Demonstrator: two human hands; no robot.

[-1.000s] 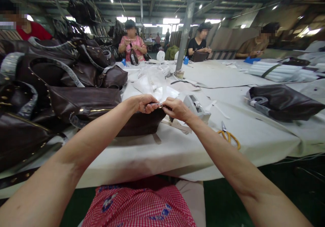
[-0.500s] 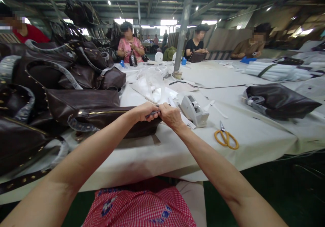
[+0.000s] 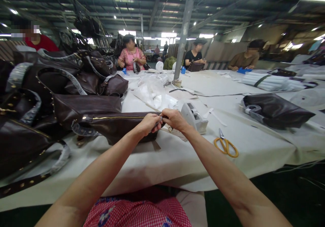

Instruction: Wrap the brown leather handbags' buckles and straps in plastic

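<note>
Both hands are in close together here, right at the end of a dark brown bag (image 3: 122,127). The left hand (image 3: 151,123) has its thumb and fingers pinched on a small greyish piece (image 3: 159,119), too small to make out. The right hand (image 3: 173,118) sits just beside it, touching at the fingertips, fingers curled down and clamped on the bag's end. The bag lies on its side, stretching out leftward from the left hand, its gold zipper (image 3: 118,118) running along the top toward the fingers, a plastic-wrapped strap (image 3: 85,129) at the far end.

Close by the right hand, on its right, stands a grey tape dispenser (image 3: 202,126). Farther right and nearer the body, scissors (image 3: 225,145) with orange handles lie on the pale table cover (image 3: 256,137). Just beyond both hands there's a heap of clear plastic (image 3: 152,89). Well off to the left hand's left, a pile of brown bags (image 3: 87,103) crowds the table, straps wrapped in plastic; well apart on the right hand's right lies another brown bag (image 3: 281,111).

And out past the hands, across the table: a person in pink (image 3: 134,55), a grey post (image 3: 180,47), a person in black (image 3: 193,57) with a dark bag, and a person in brown (image 3: 240,62), head bent.
</note>
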